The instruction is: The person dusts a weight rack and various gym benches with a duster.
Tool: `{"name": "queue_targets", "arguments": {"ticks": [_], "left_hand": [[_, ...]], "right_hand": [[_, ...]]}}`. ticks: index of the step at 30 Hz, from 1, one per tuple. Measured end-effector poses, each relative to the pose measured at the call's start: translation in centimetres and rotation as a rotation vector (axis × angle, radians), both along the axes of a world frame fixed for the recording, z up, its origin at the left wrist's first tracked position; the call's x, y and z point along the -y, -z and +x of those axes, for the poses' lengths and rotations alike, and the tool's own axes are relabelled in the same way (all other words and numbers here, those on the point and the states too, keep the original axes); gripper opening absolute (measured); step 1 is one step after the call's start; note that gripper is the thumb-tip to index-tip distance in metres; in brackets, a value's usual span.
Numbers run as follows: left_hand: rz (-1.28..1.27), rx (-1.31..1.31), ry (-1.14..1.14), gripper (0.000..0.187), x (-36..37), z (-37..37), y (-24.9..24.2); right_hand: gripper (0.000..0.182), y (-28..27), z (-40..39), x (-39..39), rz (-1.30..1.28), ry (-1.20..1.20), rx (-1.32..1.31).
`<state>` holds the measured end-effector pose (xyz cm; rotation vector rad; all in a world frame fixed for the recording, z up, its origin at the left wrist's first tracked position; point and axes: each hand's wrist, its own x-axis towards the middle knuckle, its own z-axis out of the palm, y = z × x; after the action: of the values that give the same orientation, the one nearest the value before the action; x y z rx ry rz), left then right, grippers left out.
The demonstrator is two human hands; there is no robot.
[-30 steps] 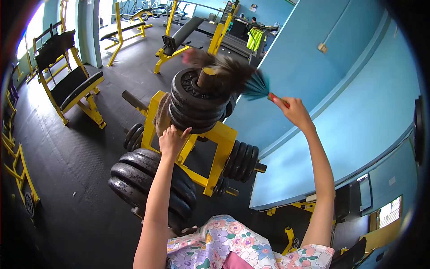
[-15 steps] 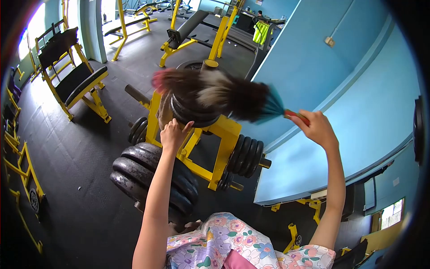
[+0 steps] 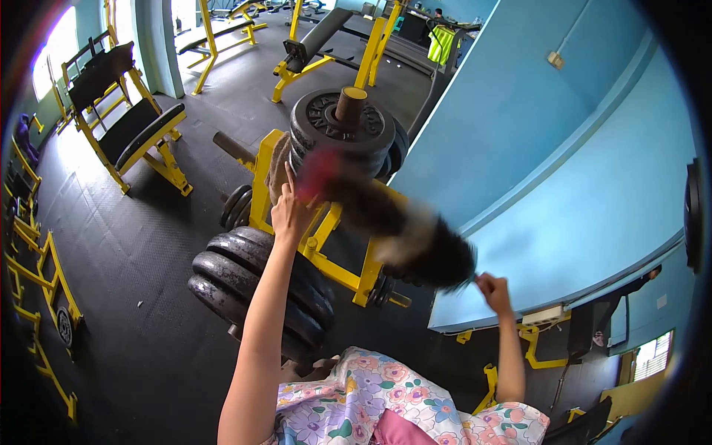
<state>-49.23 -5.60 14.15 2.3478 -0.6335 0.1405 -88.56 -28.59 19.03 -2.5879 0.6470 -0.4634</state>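
My right hand [image 3: 495, 293] is closed round the handle end of a feather duster [image 3: 415, 237]. Dark and pale feathers, blurred by motion, stretch up and left to a red tip near my left hand [image 3: 291, 211]. That left hand is raised at the side of the stacked black weight plates [image 3: 343, 122], one finger pointing up along their edge. A brown cloth [image 3: 277, 167] hangs on the yellow rack [image 3: 259, 182] beside it; whether the fingers hold the cloth is not clear. Larger black plates [image 3: 237, 271] sit below, next to my left forearm.
A yellow and black seat machine [image 3: 137, 122] stands at the left. Benches [image 3: 319, 41] and a treadmill with a bright green shirt [image 3: 443, 44] are farther back. The blue wall [image 3: 549, 141] rises on the right. A person [image 3: 627, 293] is partly visible at the far right.
The duster and my right hand have swung down, uncovering the top of the plate stack. The red tip is now near my left hand, whose index finger has lifted. The view has shifted slightly.
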Motion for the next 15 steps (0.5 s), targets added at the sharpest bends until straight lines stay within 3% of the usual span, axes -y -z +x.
{"name": "queue_targets", "arguments": {"ticks": [3, 6, 12, 15], "left_hand": [[0.063, 0.145, 0.071, 0.088, 0.4, 1.6, 3.8], [0.125, 0.128, 0.033, 0.083, 0.3, 0.4, 1.1], [0.065, 0.148, 0.04, 0.079, 0.6, 0.5, 1.7], [0.009, 0.081, 0.019, 0.079, 0.7, -0.2, 0.2]], "right_hand": [[0.035, 2.3, 0.8, -2.0, -0.07, 0.074, -0.083], [0.037, 4.7, -0.3, -0.6, 0.039, 0.18, 0.056], [0.038, 10.0, -2.8, -3.1, 0.147, 0.192, 0.023], [0.042, 13.2, -5.1, -4.3, 0.259, 0.402, 0.139]]}}
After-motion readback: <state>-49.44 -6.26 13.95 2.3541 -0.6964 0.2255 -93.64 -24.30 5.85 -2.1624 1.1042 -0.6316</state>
